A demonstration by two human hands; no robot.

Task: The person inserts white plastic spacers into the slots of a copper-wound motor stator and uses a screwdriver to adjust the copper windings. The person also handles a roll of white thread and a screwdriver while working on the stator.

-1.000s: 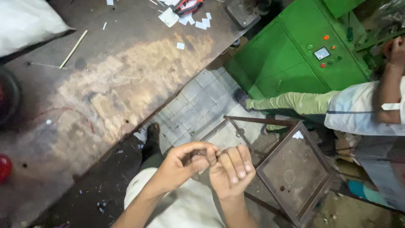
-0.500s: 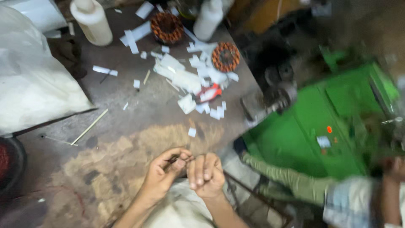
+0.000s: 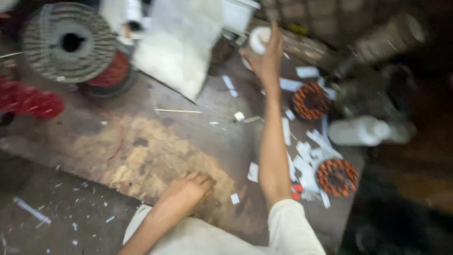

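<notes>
My right hand (image 3: 268, 59) is stretched far across the worn wooden table (image 3: 141, 151) and lies against a small white bottle (image 3: 258, 39) at the back. Its fingers run up the bottle's right side; blur hides whether they grip it. My left hand (image 3: 188, 188) rests at the table's near edge with its fingers curled under and nothing visible in them. Two round stators wound with copper wire (image 3: 311, 101) (image 3: 337, 177) sit to the right of my right forearm, among scattered white paper strips (image 3: 306, 158).
A large grey spool (image 3: 71, 42) over a red one stands back left, beside a white plastic bag (image 3: 179, 52). Another white bottle (image 3: 363, 131) lies on its side at the right. A thin stick (image 3: 178, 111) lies mid-table. The floor at lower left (image 3: 47, 212) is littered with scraps.
My hands were together over my lap. The right arm has since shot forward to the white bottle, the left hand has dropped to the table edge, and the view has swung left.
</notes>
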